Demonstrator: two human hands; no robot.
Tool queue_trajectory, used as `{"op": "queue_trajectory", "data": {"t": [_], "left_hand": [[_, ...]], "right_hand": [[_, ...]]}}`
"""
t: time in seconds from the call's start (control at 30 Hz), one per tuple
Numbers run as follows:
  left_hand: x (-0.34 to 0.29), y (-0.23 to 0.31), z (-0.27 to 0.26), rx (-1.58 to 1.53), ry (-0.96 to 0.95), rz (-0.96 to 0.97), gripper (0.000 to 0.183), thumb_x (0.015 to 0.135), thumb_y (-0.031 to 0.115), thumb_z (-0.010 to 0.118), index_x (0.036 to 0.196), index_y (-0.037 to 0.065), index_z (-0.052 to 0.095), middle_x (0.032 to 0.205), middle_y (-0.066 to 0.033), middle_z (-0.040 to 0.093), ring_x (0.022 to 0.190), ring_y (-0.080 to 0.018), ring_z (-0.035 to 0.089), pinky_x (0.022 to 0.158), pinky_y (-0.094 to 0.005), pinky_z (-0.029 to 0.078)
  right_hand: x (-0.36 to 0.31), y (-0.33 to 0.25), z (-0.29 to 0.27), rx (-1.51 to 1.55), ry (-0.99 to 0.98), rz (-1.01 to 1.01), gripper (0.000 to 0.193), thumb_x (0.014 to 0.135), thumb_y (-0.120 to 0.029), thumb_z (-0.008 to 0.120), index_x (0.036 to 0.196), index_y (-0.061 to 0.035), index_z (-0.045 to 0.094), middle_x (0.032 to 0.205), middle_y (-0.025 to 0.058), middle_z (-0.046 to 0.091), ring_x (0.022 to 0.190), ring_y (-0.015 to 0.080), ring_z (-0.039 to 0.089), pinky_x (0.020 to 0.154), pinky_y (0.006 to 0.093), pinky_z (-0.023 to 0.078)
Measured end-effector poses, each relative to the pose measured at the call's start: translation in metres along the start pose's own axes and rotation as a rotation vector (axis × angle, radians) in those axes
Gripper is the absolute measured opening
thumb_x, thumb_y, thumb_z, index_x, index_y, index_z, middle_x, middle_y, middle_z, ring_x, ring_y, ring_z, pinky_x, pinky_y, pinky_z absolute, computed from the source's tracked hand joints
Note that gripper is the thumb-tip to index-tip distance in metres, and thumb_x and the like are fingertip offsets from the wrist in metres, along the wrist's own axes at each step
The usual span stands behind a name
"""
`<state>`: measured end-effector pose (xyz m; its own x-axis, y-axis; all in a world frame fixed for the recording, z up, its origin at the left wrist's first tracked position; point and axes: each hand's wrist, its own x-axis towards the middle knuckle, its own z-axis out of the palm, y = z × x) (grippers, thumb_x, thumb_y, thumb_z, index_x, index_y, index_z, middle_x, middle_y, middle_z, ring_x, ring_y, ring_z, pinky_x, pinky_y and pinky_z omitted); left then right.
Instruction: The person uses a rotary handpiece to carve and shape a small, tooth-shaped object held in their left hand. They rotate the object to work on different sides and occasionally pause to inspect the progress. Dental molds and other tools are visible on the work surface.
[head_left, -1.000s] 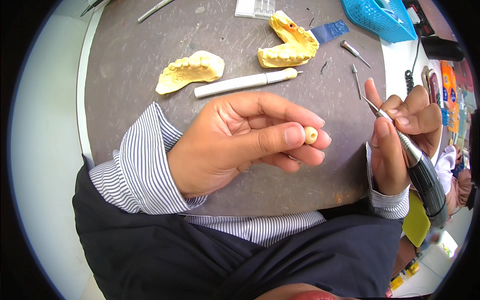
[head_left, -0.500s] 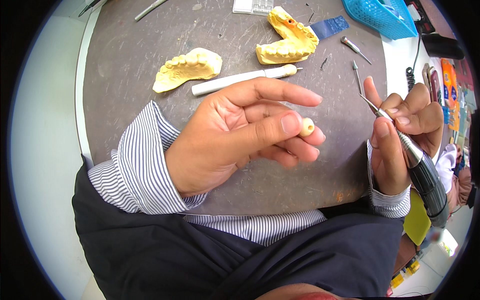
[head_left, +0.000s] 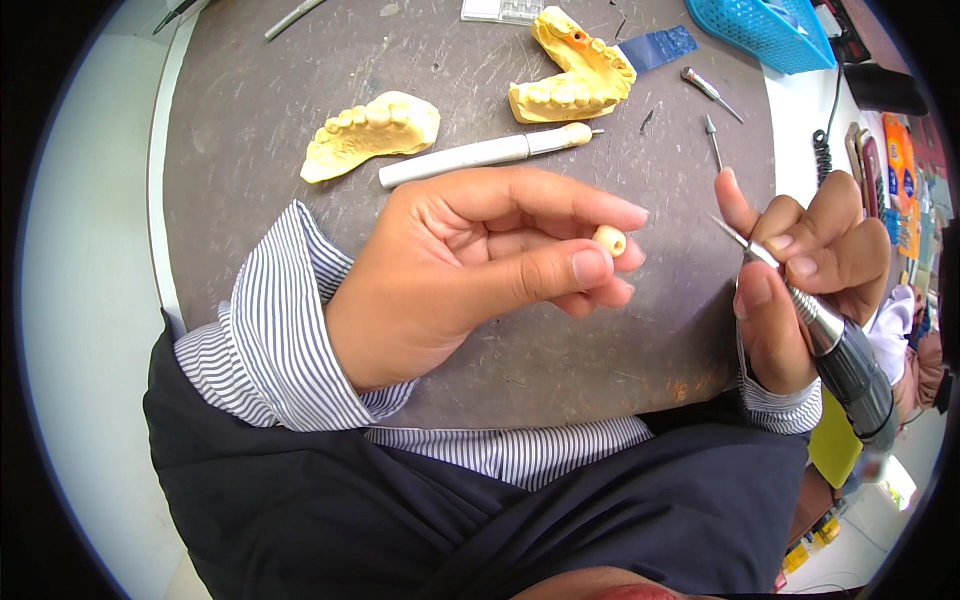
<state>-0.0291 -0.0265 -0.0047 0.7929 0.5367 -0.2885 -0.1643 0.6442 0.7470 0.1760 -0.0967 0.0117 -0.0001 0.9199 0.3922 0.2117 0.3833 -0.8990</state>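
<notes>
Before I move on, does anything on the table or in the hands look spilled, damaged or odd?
Nothing looks spilled. The tabletop is scratched, with orange marks toward the person's side, possibly just wear. The small cream piece in the left hand has a hole, perhaps intended.

A scratched brown board (head_left: 560,390) is lying on a white table (head_left: 792,110). On the board a left cast (head_left: 372,140) and a right cast (head_left: 565,92) are resting, both yellow; a blue strip (head_left: 660,48) is lying against the right one. A white pen (head_left: 460,158) is slanting just below them. Rightward, a driver (head_left: 708,91) and a bur (head_left: 713,137) are lying near each other. Farther off, a rod (head_left: 292,20) and a clear case (head_left: 500,10) are lying
</notes>
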Motion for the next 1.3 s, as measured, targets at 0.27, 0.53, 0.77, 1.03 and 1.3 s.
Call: {"op": "queue_trajectory", "data": {"t": [0.27, 0.53, 0.77, 1.03, 1.3], "left_hand": [[-0.001, 0.003, 0.004, 0.087, 0.004, 0.023, 0.025, 0.080, 0.000, 0.056, 0.104, -0.003, 0.052, 0.097, -0.0173, 0.059, 0.086, -0.0194, 0.061, 0.077, -0.0273, 0.050], [0.002, -0.003, 0.001, 0.125, -0.022, 0.050, 0.022, 0.079, -0.005, 0.054, 0.100, -0.003, 0.052, 0.097, -0.0171, 0.058, 0.087, -0.0201, 0.060, 0.078, -0.0292, 0.050], [0.006, -0.002, 0.010, 0.190, -0.003, 0.100, 0.020, 0.078, -0.007, 0.054, 0.098, -0.004, 0.054, 0.096, -0.0156, 0.057, 0.091, -0.0198, 0.058, 0.078, -0.0306, 0.051], [0.007, 0.005, 0.024, 0.230, 0.022, 0.126, 0.020, 0.077, -0.008, 0.053, 0.097, -0.005, 0.055, 0.095, -0.0150, 0.056, 0.091, -0.0192, 0.058, 0.079, -0.0318, 0.051], [0.011, 0.004, 0.036, 0.258, 0.102, 0.136, 0.020, 0.078, -0.007, 0.053, 0.098, -0.004, 0.055, 0.095, -0.0156, 0.057, 0.087, -0.0196, 0.059, 0.077, -0.0299, 0.050]], "right_hand": [[-0.003, -0.004, 0.009, 0.088, -0.079, 0.032, 0.029, 0.064, 0.007, 0.064, 0.075, -0.0092, 0.043, 0.076, 0.0061, 0.042, 0.056, 0.0089, 0.045, 0.090, 0.0506, 0.040], [-0.007, -0.004, 0.017, 0.053, -0.044, 0.086, 0.029, 0.059, 0.009, 0.066, 0.068, -0.0085, 0.046, 0.072, 0.0045, 0.041, 0.059, 0.0096, 0.048, 0.084, 0.0490, 0.046], [-0.007, -0.013, 0.014, -0.031, -0.016, 0.120, 0.029, 0.058, 0.009, 0.067, 0.068, -0.0077, 0.046, 0.071, 0.0042, 0.041, 0.060, 0.0092, 0.048, 0.077, 0.0433, 0.051], [-0.002, -0.026, 0.001, -0.008, -0.063, 0.139, 0.028, 0.060, 0.011, 0.065, 0.070, -0.0074, 0.047, 0.072, 0.0044, 0.039, 0.057, 0.0081, 0.045, 0.079, 0.0424, 0.050], [0.009, -0.022, -0.020, -0.170, -0.267, 0.062, 0.028, 0.061, 0.011, 0.066, 0.073, -0.0063, 0.047, 0.074, 0.0058, 0.041, 0.060, 0.0092, 0.049, 0.079, 0.0398, 0.051]]}}
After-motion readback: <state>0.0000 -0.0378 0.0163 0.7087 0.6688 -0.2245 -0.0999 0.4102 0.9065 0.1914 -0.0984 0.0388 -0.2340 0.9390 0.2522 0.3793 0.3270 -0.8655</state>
